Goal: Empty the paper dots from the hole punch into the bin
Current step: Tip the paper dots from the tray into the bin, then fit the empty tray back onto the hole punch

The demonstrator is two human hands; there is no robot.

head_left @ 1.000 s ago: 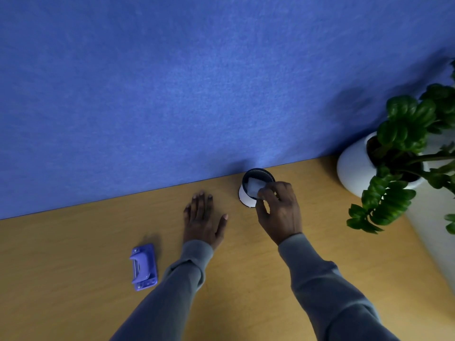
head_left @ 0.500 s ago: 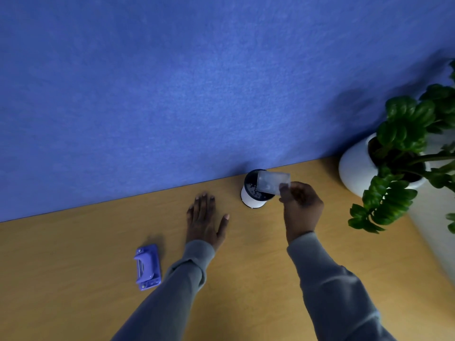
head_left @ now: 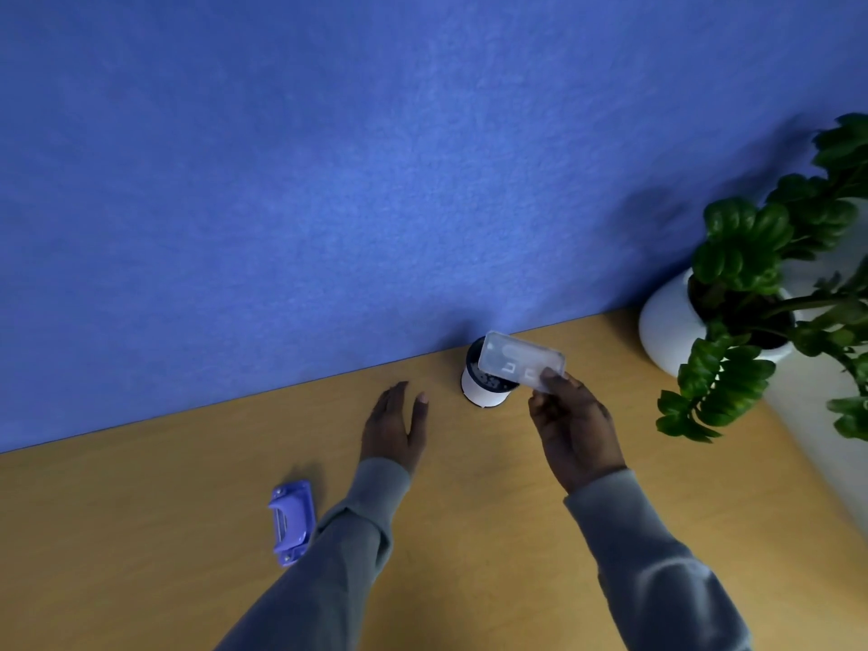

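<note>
A small white bin [head_left: 479, 391] with a dark rim stands on the wooden desk against the blue wall. My right hand [head_left: 573, 429] pinches a clear plastic tray [head_left: 519, 360], the hole punch's base cover, by its right end and holds it above the bin, partly hiding the opening. Pale specks show inside the bin. The purple hole punch [head_left: 291, 521] lies on the desk at the left, away from both hands. My left hand [head_left: 393, 427] rests flat on the desk, fingers apart, just left of the bin.
A white pot [head_left: 669, 321] with a leafy green plant [head_left: 761, 293] stands at the right, close to the bin. A pale surface [head_left: 826, 425] borders the desk on the right. The blue wall [head_left: 329, 180] runs along the desk's far edge.
My right hand has lifted the clear tray out of the bin's mouth and drawn it up and to the right. My left hand and the hole punch have stayed in place.
</note>
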